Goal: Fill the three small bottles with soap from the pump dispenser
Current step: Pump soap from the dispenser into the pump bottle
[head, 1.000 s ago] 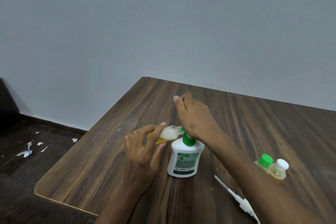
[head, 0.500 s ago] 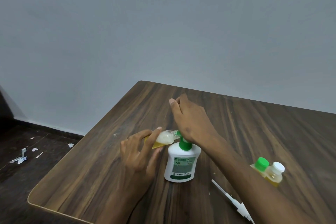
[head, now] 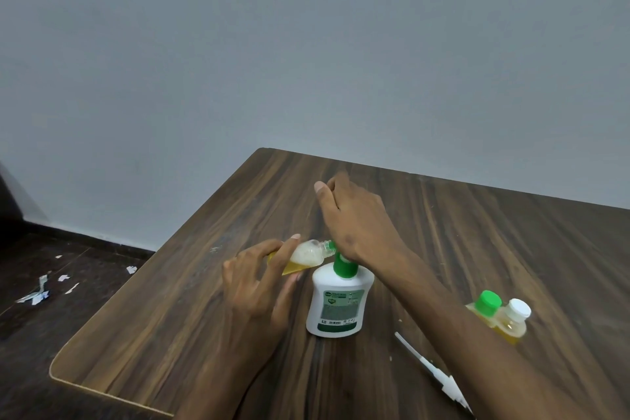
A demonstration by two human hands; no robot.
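Observation:
A white pump dispenser [head: 337,307] with a green collar stands upright on the wooden table [head: 191,310]. My right hand [head: 354,218] lies over its pump head, palm pressing down, fingers stretched forward. My left hand [head: 259,280] grips a small clear bottle [head: 305,256] tilted on its side, its open mouth at the pump's spout; yellow soap and foam show inside. Two more small bottles stand at the right past my forearm, one with a green cap [head: 488,303], one with a white cap [head: 513,319], both holding yellow soap.
A white pump tube with a thin dip stem [head: 431,373] lies on the table near the front right. The table's left edge and rounded corner [head: 56,375] are close. Paper scraps [head: 37,293] litter the dark floor at left.
The view has shifted slightly. My right hand stays on the pump head and my left hand keeps the small bottle at the spout; no clear change in the soap level.

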